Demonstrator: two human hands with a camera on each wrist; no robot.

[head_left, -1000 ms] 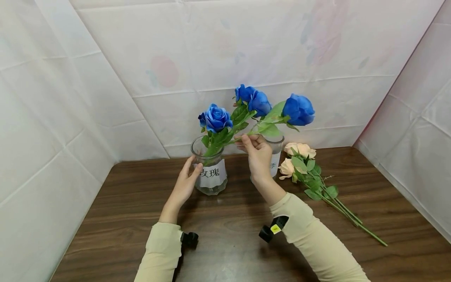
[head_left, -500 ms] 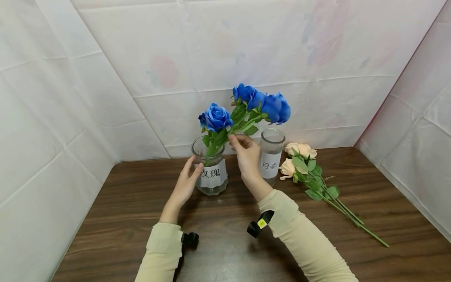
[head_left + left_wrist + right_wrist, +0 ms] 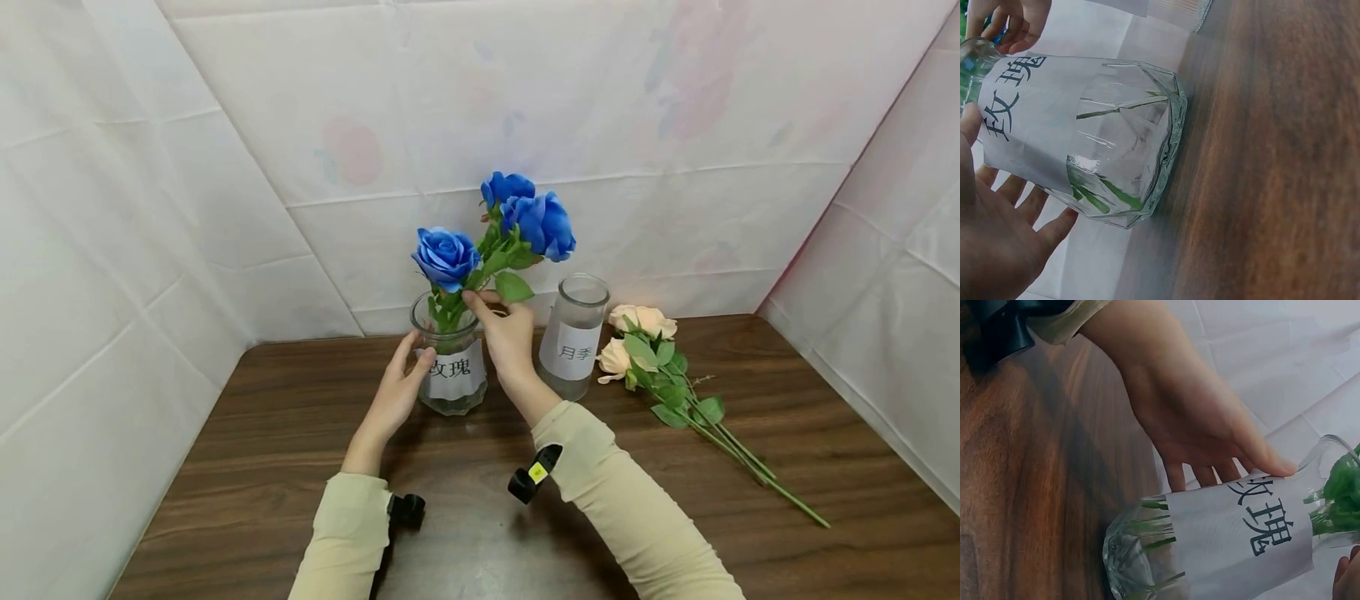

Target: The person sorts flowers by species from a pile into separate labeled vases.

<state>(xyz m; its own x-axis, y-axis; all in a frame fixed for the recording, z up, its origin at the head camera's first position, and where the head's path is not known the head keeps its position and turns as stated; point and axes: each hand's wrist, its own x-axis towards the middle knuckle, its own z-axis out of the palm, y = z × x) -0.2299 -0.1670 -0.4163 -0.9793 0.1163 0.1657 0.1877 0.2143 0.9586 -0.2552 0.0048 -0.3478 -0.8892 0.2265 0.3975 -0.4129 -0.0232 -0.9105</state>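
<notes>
A glass vase (image 3: 454,403) with a white paper label (image 3: 1029,112) stands upright on the table. My left hand (image 3: 392,390) holds its left side, thumb in front and fingers behind, as the right wrist view also shows. Several blue roses (image 3: 446,258) rise from its mouth, some leaning right. At the rim, my right hand (image 3: 512,340) pinches a blue rose's stem among the leaves; the fingertips are partly hidden. Green stem ends (image 3: 1160,542) show through the glass low in the vase.
Right of my right hand stands a second labelled glass vase (image 3: 573,388). Peach roses (image 3: 651,323) with long green stems lie beside it on the dark wooden table (image 3: 285,450). White cloth (image 3: 225,50) hangs behind and at both sides.
My right hand has moved left to the vase's rim, bringing a blue rose from the right in among the others. The second vase has come into full view. My left hand stays put.
</notes>
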